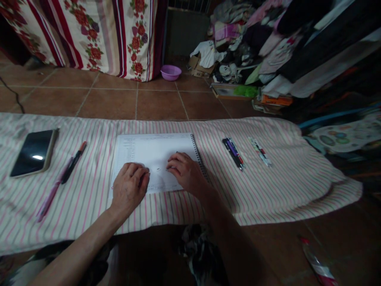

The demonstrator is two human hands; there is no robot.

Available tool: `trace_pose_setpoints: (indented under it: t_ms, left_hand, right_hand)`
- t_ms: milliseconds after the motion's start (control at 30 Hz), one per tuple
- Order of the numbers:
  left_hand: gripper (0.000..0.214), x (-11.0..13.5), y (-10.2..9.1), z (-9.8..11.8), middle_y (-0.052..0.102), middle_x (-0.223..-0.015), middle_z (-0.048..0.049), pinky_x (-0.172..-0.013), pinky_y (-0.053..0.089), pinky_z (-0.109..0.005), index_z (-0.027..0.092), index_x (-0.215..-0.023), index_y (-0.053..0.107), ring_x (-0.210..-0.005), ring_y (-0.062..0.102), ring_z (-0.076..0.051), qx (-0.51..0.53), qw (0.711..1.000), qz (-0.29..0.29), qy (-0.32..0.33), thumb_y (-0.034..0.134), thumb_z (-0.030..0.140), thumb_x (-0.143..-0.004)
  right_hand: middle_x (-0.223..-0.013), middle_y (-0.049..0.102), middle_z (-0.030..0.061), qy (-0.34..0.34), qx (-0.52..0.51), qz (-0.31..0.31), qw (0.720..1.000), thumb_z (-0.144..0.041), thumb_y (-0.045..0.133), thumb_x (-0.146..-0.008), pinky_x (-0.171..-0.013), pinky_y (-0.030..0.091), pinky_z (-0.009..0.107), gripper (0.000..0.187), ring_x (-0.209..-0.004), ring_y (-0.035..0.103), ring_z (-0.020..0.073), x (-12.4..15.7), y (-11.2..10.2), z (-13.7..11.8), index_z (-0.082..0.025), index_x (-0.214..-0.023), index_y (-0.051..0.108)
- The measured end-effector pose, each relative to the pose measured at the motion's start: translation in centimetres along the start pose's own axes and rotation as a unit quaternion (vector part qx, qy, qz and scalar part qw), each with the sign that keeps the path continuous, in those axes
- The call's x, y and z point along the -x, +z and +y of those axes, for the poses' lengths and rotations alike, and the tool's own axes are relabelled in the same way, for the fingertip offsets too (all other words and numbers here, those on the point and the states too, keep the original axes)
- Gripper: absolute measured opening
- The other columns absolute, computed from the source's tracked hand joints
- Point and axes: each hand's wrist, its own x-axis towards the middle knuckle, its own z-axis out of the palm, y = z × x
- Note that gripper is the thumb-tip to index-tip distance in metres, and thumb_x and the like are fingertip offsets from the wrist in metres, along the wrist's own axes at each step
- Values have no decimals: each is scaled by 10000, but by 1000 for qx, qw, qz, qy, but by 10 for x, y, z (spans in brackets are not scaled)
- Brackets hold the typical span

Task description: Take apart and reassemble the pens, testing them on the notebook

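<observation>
A spiral notebook (154, 151) lies flat on the striped cloth, its coil along the right edge and a printed table on the white page. On the page's lower left rests my left hand (129, 184), fingers curled and closed; whatever they may hold is hidden. My right hand (186, 171) lies over the right part of the page, fingers bent together. A small dark tip shows above its knuckles, too little to name. Between the hands, a tiny dark mark or scrap (158, 169) is on the paper.
Left on the striped cloth (268, 202) are a phone (33, 151), a pink pen (53, 190) and a black pen (74, 162) with an orange end. Several pens (233, 153) and clear-bodied pens (260, 151) lie right. Beyond are a purple basin (170, 72) and piled clothes (238, 35).
</observation>
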Motion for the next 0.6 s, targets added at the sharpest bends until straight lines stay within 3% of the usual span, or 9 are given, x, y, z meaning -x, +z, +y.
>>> trace_pose_setpoints:
  t_ms: [267, 600]
  left_hand:
    - [142, 0, 0, 0, 609, -840, -65, -750, 465, -369, 169, -849, 625, -838, 507, -217, 6, 1000, 3, -2, 498, 232, -842]
    - [130, 1, 1, -1, 609, -845, -67, -755, 463, -369, 175, -846, 625, -835, 508, -219, 7, 1000, 6, 1, 505, 226, -835]
  right_hand:
    - [-967, 576, 53, 52, 11, 96, 994, -190, 573, -813, -831, 445, 336, 100, -936, 515, 189, -25, 3, 16, -216, -800, 668]
    - [-895, 585, 48, 99, -6, 78, 992, -159, 598, -774, -864, 417, 385, 96, -933, 511, 199, -32, 6, 34, -211, -770, 679]
